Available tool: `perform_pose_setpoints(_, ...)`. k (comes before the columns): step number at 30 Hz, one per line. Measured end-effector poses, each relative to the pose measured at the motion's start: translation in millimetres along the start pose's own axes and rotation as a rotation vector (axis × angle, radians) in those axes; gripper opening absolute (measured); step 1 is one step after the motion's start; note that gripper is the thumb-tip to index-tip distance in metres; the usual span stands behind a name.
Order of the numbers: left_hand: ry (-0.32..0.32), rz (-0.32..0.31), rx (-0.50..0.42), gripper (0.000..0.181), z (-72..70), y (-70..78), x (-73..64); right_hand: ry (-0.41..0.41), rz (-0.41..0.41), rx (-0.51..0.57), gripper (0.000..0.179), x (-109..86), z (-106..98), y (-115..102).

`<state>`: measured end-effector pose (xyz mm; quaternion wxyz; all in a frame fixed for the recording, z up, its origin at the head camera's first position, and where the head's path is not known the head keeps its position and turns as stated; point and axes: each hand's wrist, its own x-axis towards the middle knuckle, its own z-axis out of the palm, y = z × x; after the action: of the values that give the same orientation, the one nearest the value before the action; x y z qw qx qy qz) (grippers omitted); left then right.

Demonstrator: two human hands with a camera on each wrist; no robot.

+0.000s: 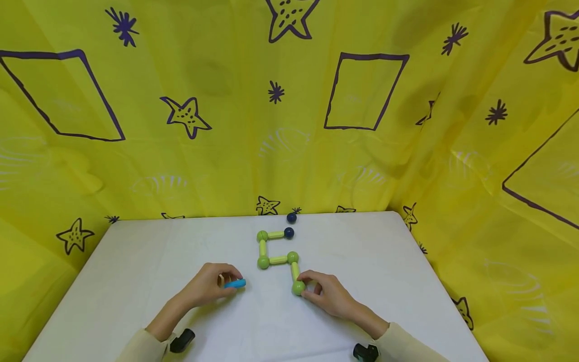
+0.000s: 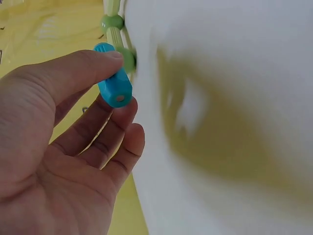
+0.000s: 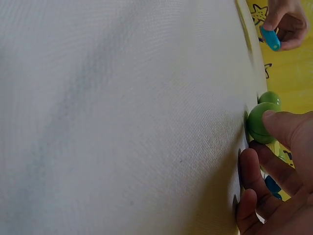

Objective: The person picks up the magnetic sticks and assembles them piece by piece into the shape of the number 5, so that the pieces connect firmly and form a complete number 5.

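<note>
A blue magnetic rod (image 1: 235,284) is pinched between thumb and fingers of my left hand (image 1: 211,284), held over the table left of the built shape. In the left wrist view the rod's end (image 2: 120,98) shows a small round spot. My right hand (image 1: 330,294) pinches the nearest green ball (image 1: 298,288) with thumb and fingers. That ball ends a zigzag of green balls and yellow-green rods (image 1: 278,260) lying on the table. A dark blue ball (image 1: 289,233) sits at the far end of the zigzag, and a second dark blue ball (image 1: 291,218) lies just behind it.
The white table (image 1: 149,256) is backed and flanked by a yellow curtain (image 1: 226,166) printed with stars and shapes. The second dark blue ball lies near the table's back edge. Black wrist cameras (image 1: 183,341) are strapped at both sleeves.
</note>
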<state>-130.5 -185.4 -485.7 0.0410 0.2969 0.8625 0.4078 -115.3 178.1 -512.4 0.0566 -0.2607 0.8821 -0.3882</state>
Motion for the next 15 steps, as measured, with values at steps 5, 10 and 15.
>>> perform_pose_setpoints(5,-0.023,0.017,-0.007,0.015,7.8,5.3,14.7,-0.003,-0.004,0.01,0.03,-0.1,-0.1,0.5)
perform_pose_setpoints(10,-0.05,0.033,-0.012,0.015,17.9,9.4,30.1,0.004,0.01,0.006,0.03,-0.7,-0.3,0.3)
perform_pose_setpoints(15,-0.084,0.034,-0.02,0.018,27.9,13.0,41.7,0.009,0.019,-0.001,0.029,-0.8,0.6,1.1)
